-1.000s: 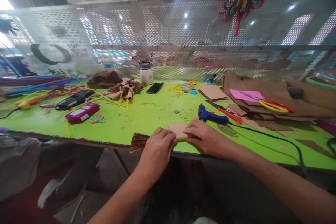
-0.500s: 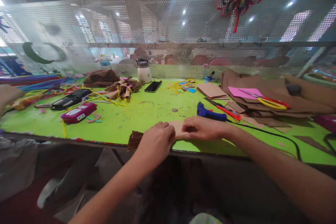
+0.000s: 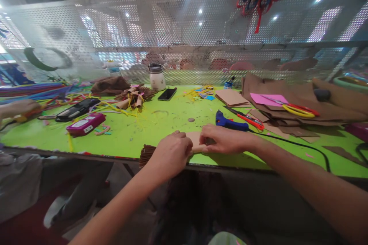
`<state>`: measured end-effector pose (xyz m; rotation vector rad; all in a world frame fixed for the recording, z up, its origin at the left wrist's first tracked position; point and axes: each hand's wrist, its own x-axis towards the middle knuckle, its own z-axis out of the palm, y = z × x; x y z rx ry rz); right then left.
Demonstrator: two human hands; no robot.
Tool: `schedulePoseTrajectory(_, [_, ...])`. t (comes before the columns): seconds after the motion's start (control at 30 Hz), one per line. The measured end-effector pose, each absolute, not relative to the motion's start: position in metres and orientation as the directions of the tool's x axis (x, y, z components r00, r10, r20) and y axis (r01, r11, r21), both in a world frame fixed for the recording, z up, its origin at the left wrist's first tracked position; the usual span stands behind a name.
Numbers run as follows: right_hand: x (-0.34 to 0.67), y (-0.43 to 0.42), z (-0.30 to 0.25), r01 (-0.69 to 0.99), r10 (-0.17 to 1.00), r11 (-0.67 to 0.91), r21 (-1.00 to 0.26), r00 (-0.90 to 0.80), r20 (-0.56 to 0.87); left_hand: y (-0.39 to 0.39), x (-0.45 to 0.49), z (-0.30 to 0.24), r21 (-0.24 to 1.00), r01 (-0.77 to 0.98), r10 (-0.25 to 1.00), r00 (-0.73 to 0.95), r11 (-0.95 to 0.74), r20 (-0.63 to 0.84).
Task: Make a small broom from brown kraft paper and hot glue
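At the front edge of the green table, both my hands grip a piece of brown paper whose near edge is rolled. My left hand is closed on the roll's left part. My right hand pinches its right end between thumb and fingers. A fringed bundle of brown paper strips sticks out left of my left hand; whether it joins the roll is hidden. Just beyond my right hand lies a blue glue gun with a black cord, and beside it a red-handled cutter.
Brown paper sheets, pink paper and yellow-red scissors lie right. A phone and jar stand behind. Left are a purple power strip, a black case, pipe cleaners and another person's hand.
My hands stay almost in place on the rolled paper. At the far left, the other person's hand has moved further into view, to the right.
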<state>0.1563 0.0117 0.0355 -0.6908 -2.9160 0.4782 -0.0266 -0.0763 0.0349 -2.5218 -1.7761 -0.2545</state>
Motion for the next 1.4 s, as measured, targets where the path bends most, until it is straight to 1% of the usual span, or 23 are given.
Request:
schedulePoseTrajectory(0.07, [0.159,0.008,0.031,0.421,0.485,0.832,-0.362,-0.868,0.103,-0.077,-0.026,0.035,0.053,0.937,0.929,0.332,-0.344,0.163])
schedulePoseTrajectory(0.13, [0.16,0.005,0.027,0.427,0.507,0.822,-0.376,-0.85,0.144,-0.076,-0.026,0.035,0.05,0.936,0.928,0.336,-0.348,0.161])
schedulePoseTrajectory(0.23, [0.16,0.003,0.025,0.4,0.482,0.84,-0.367,-0.86,0.165,-0.071,-0.028,0.035,0.059,0.933,0.929,0.343,-0.354,0.141])
schedulePoseTrajectory(0.33, [0.159,0.006,0.027,0.355,0.425,0.863,-0.359,-0.894,0.138,-0.067,-0.032,0.036,0.082,0.924,0.924,0.364,-0.375,0.118])
schedulePoseTrajectory(0.43, [0.158,0.012,0.029,0.338,0.401,0.866,-0.369,-0.909,0.109,-0.065,-0.034,0.036,0.085,0.917,0.917,0.378,-0.39,0.132])
schedulePoseTrajectory(0.5, [0.159,0.017,0.03,0.333,0.399,0.851,-0.405,-0.913,0.087,-0.065,-0.035,0.036,0.093,0.921,0.921,0.364,-0.378,0.137])
schedulePoseTrajectory(0.67, [0.158,0.025,0.033,0.361,0.405,0.767,-0.531,-0.914,-0.036,-0.066,-0.035,0.037,0.153,0.93,0.939,0.315,-0.334,0.135])
schedulePoseTrajectory(0.73, [0.157,0.027,0.034,0.382,0.425,0.74,-0.554,-0.904,-0.055,-0.068,-0.034,0.038,0.12,0.935,0.936,0.315,-0.335,0.157])
schedulePoseTrajectory(0.87, [0.153,0.03,0.037,0.426,0.485,0.681,-0.596,-0.872,-0.069,-0.071,-0.032,0.04,-0.021,0.925,0.91,0.378,-0.38,0.17])
schedulePoseTrajectory(0.97, [0.153,0.033,0.037,0.428,0.47,0.707,-0.563,-0.879,-0.078,-0.073,-0.03,0.038,-0.099,0.919,0.907,0.393,-0.381,0.151])
schedulePoseTrajectory(1.03, [0.154,0.033,0.035,0.416,0.464,0.746,-0.52,-0.885,-0.041,-0.073,-0.03,0.036,-0.128,0.918,0.909,0.392,-0.376,0.144])
schedulePoseTrajectory(1.1, [0.156,0.03,0.03,0.373,0.442,0.796,-0.477,-0.896,0.039,-0.074,-0.029,0.033,-0.14,0.916,0.906,0.394,-0.375,0.155])
schedulePoseTrajectory(1.17, [0.159,0.023,0.023,0.335,0.438,0.832,-0.442,-0.886,0.154,-0.075,-0.029,0.03,-0.151,0.913,0.899,0.402,-0.379,0.175])
schedulePoseTrajectory(1.27, [0.164,0.011,0.013,0.311,0.462,0.86,-0.404,-0.811,0.359,-0.077,-0.029,0.027,-0.151,0.91,0.891,0.41,-0.385,0.195])
schedulePoseTrajectory(1.33, [0.167,0.004,0.007,0.274,0.415,0.898,-0.344,-0.789,0.453,-0.077,-0.03,0.027,-0.131,0.914,0.892,0.404,-0.384,0.201])
schedulePoseTrajectory(1.4, [0.168,0.0,0.004,0.239,0.342,0.935,-0.264,-0.804,0.487,-0.076,-0.03,0.028,-0.104,0.918,0.899,0.395,-0.382,0.189])
